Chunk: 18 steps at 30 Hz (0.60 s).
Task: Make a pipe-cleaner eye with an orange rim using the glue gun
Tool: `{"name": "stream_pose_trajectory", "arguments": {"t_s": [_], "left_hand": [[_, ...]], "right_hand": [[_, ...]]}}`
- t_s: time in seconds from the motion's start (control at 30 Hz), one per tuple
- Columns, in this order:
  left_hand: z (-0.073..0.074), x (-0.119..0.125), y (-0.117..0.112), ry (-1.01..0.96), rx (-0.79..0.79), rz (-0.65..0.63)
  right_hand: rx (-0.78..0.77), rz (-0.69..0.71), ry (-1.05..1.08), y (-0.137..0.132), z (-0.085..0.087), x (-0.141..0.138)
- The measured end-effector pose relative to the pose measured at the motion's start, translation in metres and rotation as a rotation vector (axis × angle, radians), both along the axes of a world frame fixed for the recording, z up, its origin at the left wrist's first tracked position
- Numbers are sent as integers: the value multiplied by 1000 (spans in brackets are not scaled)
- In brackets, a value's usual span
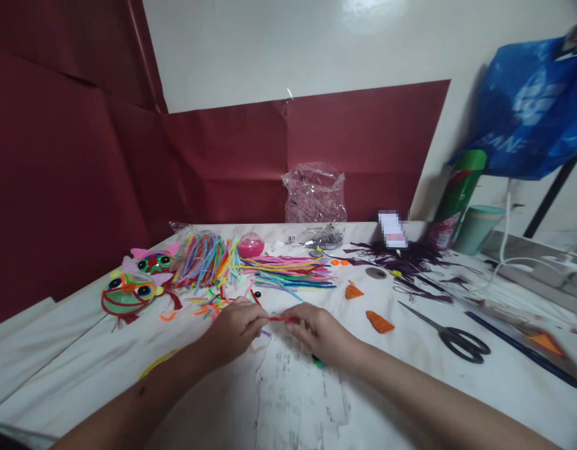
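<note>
Between my two hands stretches a short red pipe cleaner (279, 319), low over the middle of the table. My left hand (235, 326) pinches one end, and my right hand (319, 327) has its fingers closed round the other. Beneath them lies a sheet with handwriting (288, 381). A small green and dark piece (319, 361) shows partly from under my right hand. Just beyond my left hand are cut pipe cleaner bits (212, 305) and a black googly eye (257, 294).
Bundles of coloured pipe cleaners (292, 272) lie behind my hands. At left sit two decorated masks (129, 294). To the right are orange felt pieces (380, 322), scissors (457, 337), purple shreds (424, 261) and a phone (393, 230). A blue bag (527, 106) hangs at right.
</note>
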<state>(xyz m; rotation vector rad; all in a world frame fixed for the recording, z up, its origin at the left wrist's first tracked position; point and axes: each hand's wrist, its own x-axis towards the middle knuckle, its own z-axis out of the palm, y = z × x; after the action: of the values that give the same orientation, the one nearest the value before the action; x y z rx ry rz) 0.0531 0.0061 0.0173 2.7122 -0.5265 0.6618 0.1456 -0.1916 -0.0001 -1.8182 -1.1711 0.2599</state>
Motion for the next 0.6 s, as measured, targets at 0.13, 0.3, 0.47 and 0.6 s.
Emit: {"name": "stream_pose_trajectory", "arguments": {"t_s": [0.13,0.3,0.47,0.6], "left_hand": [[3,-1,-7,27,-54,-6],[3,-1,-19,146,-200,31],[2,3,-28,442,-537,80],[-2,8,-28,396,-445,108]], "right_hand": [[128,-87,-412,-11,-3,3],[194,-77,-480,-13,-5,-2],[17,-200,-83,-17,-7,-3],[-174,-312,161,-33,-20,14]]}}
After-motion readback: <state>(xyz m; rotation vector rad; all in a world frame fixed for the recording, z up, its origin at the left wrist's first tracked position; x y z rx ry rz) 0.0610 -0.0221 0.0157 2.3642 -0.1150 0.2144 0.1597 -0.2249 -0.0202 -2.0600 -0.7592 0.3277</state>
